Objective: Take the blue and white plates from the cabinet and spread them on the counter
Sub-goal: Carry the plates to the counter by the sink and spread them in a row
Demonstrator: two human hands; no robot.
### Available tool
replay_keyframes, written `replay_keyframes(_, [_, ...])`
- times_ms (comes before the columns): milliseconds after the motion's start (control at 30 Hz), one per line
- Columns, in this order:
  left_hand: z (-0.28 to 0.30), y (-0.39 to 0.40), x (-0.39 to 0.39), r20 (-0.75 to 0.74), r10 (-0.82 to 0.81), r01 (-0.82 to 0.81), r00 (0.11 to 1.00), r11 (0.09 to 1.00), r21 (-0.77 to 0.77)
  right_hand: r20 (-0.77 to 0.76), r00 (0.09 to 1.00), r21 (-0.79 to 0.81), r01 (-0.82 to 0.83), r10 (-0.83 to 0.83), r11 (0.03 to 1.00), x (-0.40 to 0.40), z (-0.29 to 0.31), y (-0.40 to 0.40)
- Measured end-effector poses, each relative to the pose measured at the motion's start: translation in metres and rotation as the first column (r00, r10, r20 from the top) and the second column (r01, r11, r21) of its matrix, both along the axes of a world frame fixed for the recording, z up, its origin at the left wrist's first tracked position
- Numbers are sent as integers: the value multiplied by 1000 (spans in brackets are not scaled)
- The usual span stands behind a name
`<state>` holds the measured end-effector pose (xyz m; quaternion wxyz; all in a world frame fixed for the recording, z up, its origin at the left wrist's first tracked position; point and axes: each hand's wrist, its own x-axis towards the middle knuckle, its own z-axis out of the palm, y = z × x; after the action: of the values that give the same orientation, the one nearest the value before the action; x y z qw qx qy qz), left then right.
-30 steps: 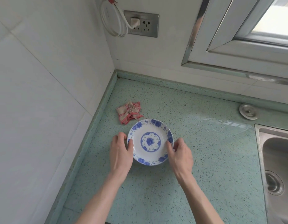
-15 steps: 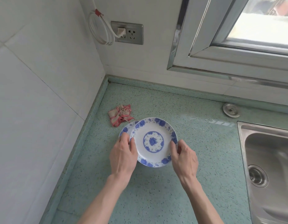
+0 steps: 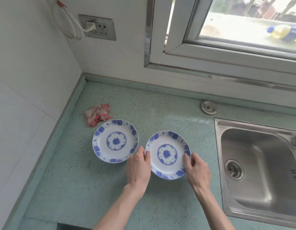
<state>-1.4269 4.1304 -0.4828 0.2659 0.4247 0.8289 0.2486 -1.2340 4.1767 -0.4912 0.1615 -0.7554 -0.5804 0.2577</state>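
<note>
Counter (image 3: 97, 193): green speckled surface set into a corner of white tiled walls; it carries 2 plates and a cloth.
Window (image 3: 227, 52): white frame on the back wall, above the counter's far edge.
Sink (image 3: 263, 193): steel basin let into the counter at the right, drain visible, well apart from the plates.
Socket (image 3: 100, 29): metal plate on the back wall, 1 white plug inserted, white cable looped to its left.
Left plate (image 3: 115, 141): blue and white, flat on the counter, free of both hands; the cloth touches or just meets its far-left rim.
Right plate (image 3: 168, 154): blue and white, just beside the left plate, rims close but apart; whether it rests fully on the counter cannot be told.
Left hand (image 3: 138, 168): fingers closed narrowly on the right plate's left rim, thumb on top.
Right hand (image 3: 197, 170): grips the same plate's right rim, thumb on top, fingers curled under.
Cloth (image 3: 97, 114): crumpled, pink and beige, near the corner.
Round metal cap (image 3: 208, 107): on the counter behind the sink.
</note>
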Motion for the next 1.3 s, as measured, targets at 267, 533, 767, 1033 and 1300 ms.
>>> replay_keyframes(267, [-12,8,26,-2,21,-21,1000,997,-71,87,996,-54,17,-12,998,19,-15,13])
replay_keyframes(533, [-19,8,20,12,105,-104,994,994,-38,104,995,1,3,-3,1000,-3,-24,23])
replay_keyframes(767, [-28,-1,15,129,235,-247,963,966,83,127,991,-17,-33,35,999,-14,-30,26])
replay_keyframes(1033, [-32,-5,10,46,270,-273,962,960,65,157,986,-13,-59,60,998,-21,-34,22])
replay_keyframes(1300, [-16,-6,-6,-149,47,-52,988,998,-27,84,993,-73,-80,86,994,-18,-30,25])
